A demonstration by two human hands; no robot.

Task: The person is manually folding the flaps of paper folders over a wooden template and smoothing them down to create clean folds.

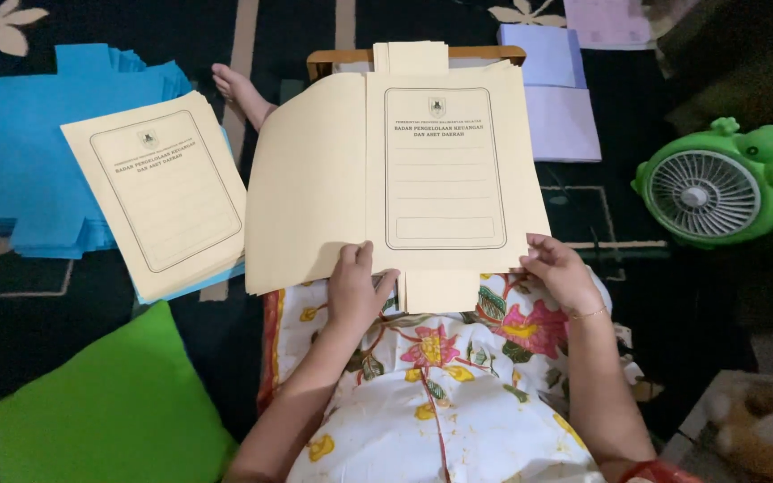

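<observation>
Our left hand (pixel 353 291) pinches the bottom edge of a cream folder (pixel 404 170), thumb on top, and our right hand (pixel 561 273) grips its lower right corner the same way. The folder lies opened flat on a small wooden tabletop (pixel 333 59) over our lap. To the left there's a stack of the same folders (pixel 158 192) on blue sheets (pixel 11 152), a green pillow (pixel 105 407) below, and a green frog fan (pixel 717 183) on the right.
</observation>
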